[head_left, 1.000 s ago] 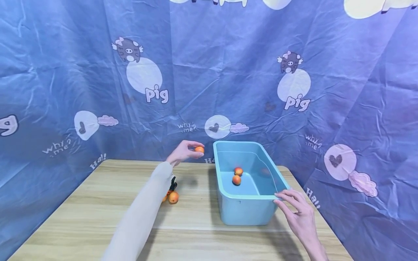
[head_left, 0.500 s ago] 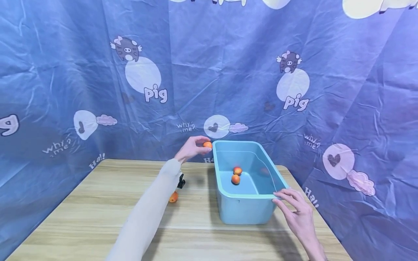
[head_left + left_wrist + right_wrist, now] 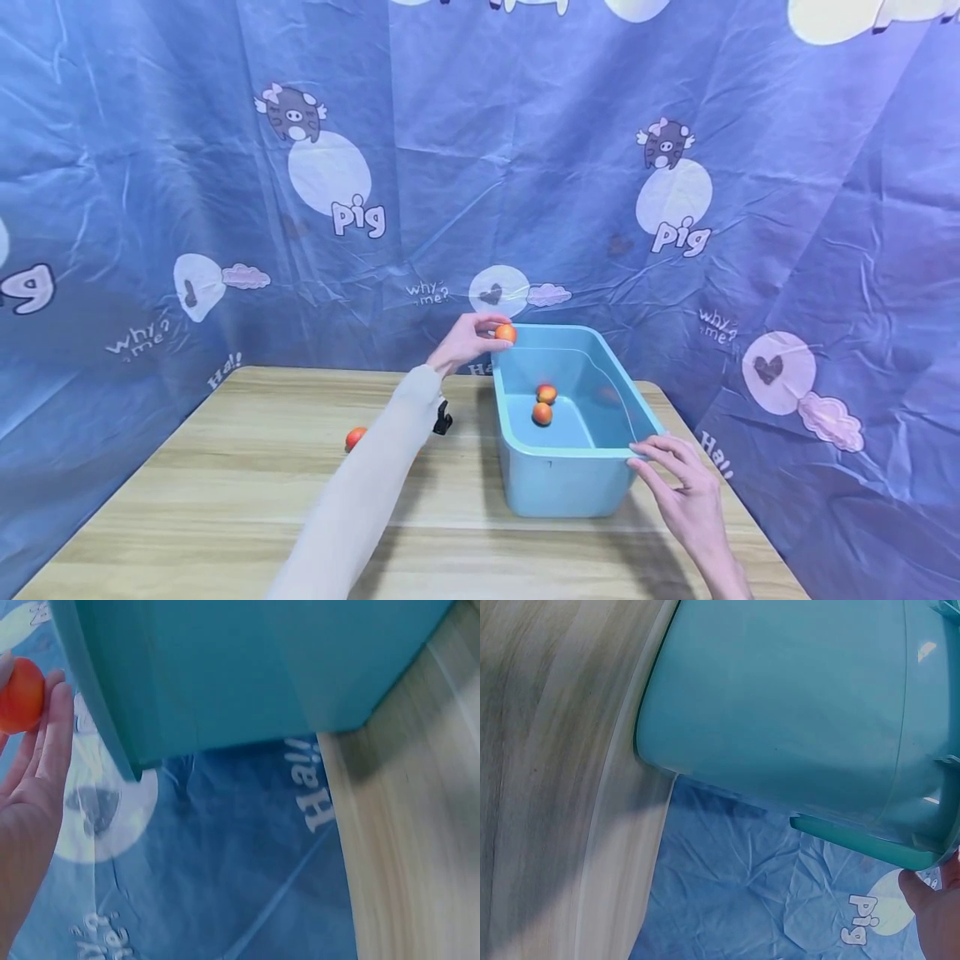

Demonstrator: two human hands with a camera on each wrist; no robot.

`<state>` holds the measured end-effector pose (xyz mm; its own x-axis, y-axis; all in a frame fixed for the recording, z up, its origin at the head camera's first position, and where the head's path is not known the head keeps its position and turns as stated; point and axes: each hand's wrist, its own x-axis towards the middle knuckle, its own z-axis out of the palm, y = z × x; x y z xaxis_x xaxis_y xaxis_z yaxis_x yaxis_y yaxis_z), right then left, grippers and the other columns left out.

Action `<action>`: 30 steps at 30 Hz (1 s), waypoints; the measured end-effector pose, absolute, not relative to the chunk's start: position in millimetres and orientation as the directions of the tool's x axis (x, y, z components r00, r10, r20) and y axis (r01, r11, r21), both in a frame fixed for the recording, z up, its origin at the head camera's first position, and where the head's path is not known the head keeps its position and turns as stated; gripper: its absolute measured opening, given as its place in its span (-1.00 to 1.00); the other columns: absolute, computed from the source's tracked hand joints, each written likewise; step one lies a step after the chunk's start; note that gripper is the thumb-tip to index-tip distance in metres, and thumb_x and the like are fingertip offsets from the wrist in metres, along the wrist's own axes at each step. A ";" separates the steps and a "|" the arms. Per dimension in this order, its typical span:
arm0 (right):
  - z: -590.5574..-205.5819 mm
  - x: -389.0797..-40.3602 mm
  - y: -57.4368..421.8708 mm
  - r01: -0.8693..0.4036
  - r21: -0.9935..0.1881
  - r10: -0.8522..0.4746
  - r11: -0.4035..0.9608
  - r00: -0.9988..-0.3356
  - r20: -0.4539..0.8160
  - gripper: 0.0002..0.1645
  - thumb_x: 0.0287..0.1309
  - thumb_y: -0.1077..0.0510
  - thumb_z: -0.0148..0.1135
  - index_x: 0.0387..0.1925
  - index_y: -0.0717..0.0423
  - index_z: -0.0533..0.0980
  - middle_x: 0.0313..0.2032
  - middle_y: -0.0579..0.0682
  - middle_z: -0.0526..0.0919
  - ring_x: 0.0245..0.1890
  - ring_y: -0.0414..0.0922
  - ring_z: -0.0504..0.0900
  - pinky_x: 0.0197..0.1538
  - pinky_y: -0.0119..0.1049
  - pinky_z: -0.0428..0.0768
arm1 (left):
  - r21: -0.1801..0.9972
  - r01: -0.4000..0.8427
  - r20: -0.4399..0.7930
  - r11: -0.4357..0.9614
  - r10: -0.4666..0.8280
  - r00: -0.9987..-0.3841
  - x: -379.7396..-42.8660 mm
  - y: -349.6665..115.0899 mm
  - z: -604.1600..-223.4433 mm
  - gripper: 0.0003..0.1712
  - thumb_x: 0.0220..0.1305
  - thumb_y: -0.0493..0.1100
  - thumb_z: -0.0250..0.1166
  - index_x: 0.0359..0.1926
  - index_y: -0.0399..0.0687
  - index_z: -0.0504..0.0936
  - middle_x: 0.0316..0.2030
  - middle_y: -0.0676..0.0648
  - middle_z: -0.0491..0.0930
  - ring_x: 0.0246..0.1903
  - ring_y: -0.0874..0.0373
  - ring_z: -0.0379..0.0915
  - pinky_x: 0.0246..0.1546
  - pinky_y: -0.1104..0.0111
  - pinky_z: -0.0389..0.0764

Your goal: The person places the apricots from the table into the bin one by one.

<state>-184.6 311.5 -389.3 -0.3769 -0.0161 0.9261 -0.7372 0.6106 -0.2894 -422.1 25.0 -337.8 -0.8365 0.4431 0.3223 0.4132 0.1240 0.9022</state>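
Note:
My left hand [image 3: 465, 343] pinches a small round orange-red fruit [image 3: 506, 333] between thumb and fingertips, at the far left corner of a light-blue plastic bin [image 3: 570, 453]. The held fruit [image 3: 21, 696] shows outside the bin's wall in the left wrist view, level with the rim. Down on the bin's floor, toward its left side, lie two similar fruits, one red-yellow [image 3: 547, 394] and one orange [image 3: 542, 414]. My right hand [image 3: 690, 492] holds the near right corner of the bin's rim, fingers on top and thumb below. The right wrist view catches only part of this hand [image 3: 937, 911].
Another red-orange fruit [image 3: 356, 438] lies on the wooden table [image 3: 247, 467], partly behind my left sleeve [image 3: 360, 492]. A black piece [image 3: 442, 418] sits at my left wrist. Behind the table hangs a blue cloth [image 3: 450, 167] printed with pigs.
My left hand has carried the fruit rightward, from over the table to the bin's far left corner. The left sleeve has uncovered one fruit on the table. My right hand stays on the rim.

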 end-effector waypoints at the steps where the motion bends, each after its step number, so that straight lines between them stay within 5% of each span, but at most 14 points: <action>1: -389.3 -184.6 311.5 -0.737 -0.289 -0.015 0.611 -0.376 0.927 -0.57 -0.50 0.60 0.44 -0.37 0.37 0.68 -0.35 0.24 0.63 -0.02 -0.31 0.56 0.28 -0.50 0.38 | 0.897 0.422 0.326 0.130 0.450 -0.832 -421.3 28.5 -336.9 -0.41 0.12 -0.21 0.47 0.18 -0.26 0.54 0.06 -0.17 0.64 0.08 0.02 0.55 0.00 0.31 0.62; 11: -389.0 -184.1 311.8 -0.729 -0.293 -0.013 0.618 -0.382 0.924 -0.57 -0.51 0.60 0.44 -0.37 0.38 0.67 -0.34 0.25 0.63 -0.01 -0.32 0.56 0.28 -0.52 0.38 | 0.881 0.457 0.355 0.119 0.472 -0.807 -417.6 66.3 -335.1 -0.53 0.13 -0.20 0.47 0.07 -0.18 0.62 -0.06 -0.16 0.70 -0.05 0.11 0.62 0.03 0.35 0.59; 30: -387.4 -183.4 310.6 -0.731 -0.287 -0.029 0.620 -0.387 0.922 -0.56 -0.50 0.60 0.45 -0.36 0.36 0.68 -0.34 0.23 0.63 -0.05 -0.31 0.55 0.16 -0.61 0.42 | 0.786 0.420 0.303 0.452 0.311 -0.901 -421.9 89.7 -341.7 -0.60 0.16 -0.11 0.46 0.03 0.00 0.62 -0.11 -0.01 0.71 -0.12 0.17 0.62 -0.09 0.33 0.59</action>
